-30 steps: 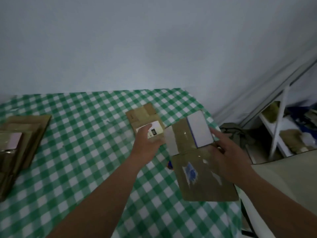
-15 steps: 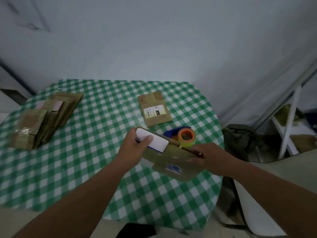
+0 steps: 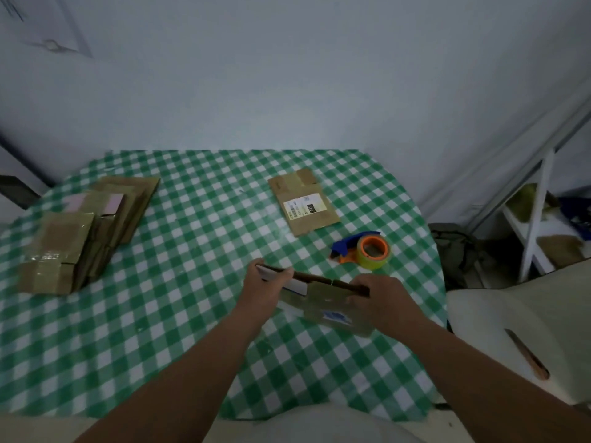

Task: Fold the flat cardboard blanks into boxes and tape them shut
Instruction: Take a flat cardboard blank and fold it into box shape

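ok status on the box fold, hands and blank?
Left hand and right hand both grip the cardboard blank, held over the table. Tape dispenser beyond, untouched. Nothing in the way.

So I'm looking at a worktop [image 3: 179, 308] with a green-and-white checked cloth. Sitting on it: a stack of flat cardboard blanks [image 3: 83, 231] far left, one labelled flat blank [image 3: 303, 201] toward the back, and an orange tape dispenser [image 3: 367, 249] near the right edge, just in front of that blank.

Dim, bluish, soft light (no hard shadows); slight blur throughout, wide-angle bending at edges.
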